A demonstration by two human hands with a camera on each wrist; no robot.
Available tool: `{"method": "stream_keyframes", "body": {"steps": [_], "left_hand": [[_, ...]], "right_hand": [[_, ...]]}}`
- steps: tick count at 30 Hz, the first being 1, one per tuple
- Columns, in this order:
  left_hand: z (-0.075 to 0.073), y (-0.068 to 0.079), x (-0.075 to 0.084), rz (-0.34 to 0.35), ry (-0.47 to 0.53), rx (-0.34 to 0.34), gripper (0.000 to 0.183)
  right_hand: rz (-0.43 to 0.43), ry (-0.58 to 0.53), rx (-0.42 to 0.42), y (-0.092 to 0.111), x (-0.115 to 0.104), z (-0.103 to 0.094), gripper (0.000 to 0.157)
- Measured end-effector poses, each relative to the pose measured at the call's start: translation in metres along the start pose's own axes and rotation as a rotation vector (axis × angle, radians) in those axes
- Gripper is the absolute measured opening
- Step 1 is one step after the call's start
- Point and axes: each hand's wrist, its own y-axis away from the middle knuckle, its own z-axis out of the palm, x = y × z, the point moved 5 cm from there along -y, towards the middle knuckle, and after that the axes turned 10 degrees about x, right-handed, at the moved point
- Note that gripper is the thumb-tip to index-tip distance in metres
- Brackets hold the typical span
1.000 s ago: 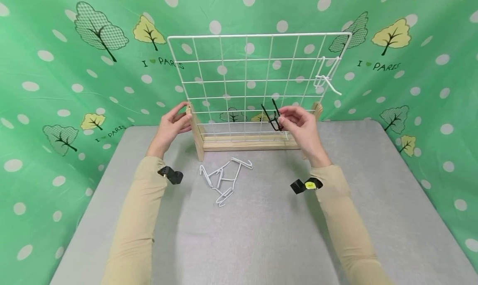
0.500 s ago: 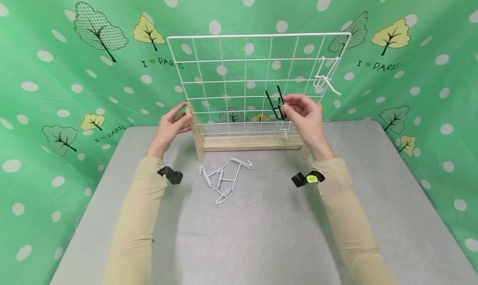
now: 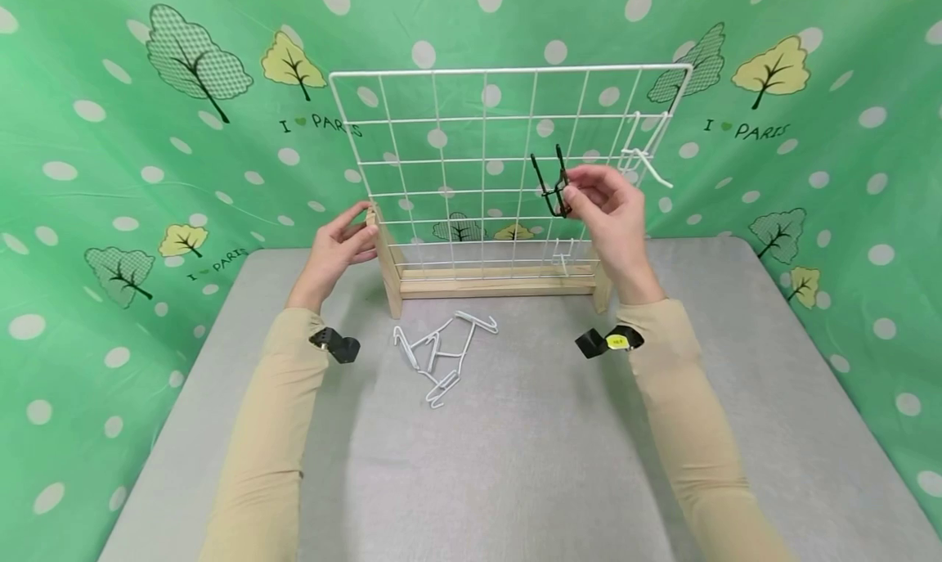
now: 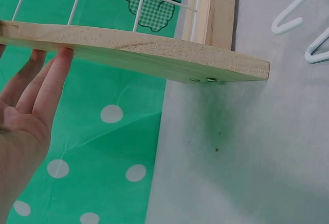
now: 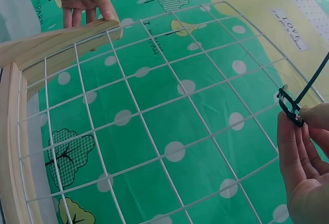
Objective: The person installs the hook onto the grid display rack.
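Observation:
In the head view my right hand [image 3: 607,210] pinches a black wire hook [image 3: 550,187], its two prongs pointing up, in front of the white wire grid panel [image 3: 483,137]. The right wrist view shows the black hook [image 5: 291,106] between thumb and fingers, beside the grid. My left hand [image 3: 338,247] holds the upper end of the wooden stand's left post [image 3: 386,263]; in the left wrist view its fingertips meet the post's outer face. A white hook [image 3: 642,151] hangs near the grid's upper right, and another white hook [image 3: 562,257] shows low on the right.
Several white wire hooks [image 3: 445,353] lie tangled on the grey table [image 3: 500,464] before the stand. The stand's wooden crossbar [image 3: 496,287] runs along the bottom. Behind it hangs a green cloth [image 3: 243,161] with dots and trees.
My right hand has risen and shifted slightly right with the black hook, uncovering the low white hook and the stand's right foot. My left hand stays at the post.

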Motion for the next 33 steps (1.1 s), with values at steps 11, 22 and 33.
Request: {"method": "stream_keyframes", "body": {"steps": [11, 22, 33], "left_hand": [[0.001, 0.002, 0.003, -0.006, -0.008, -0.006, 0.059], [-0.001, 0.001, 0.001, -0.008, 0.006, 0.005, 0.058], [0.000, -0.001, 0.000, 0.006, 0.004, 0.003, 0.057]], "right_hand": [[0.037, -0.090, 0.056, -0.008, -0.007, 0.005, 0.018], [0.055, -0.129, 0.083, -0.016, -0.014, 0.011, 0.018], [0.061, -0.133, 0.128, -0.028, -0.015, 0.013, 0.017]]}}
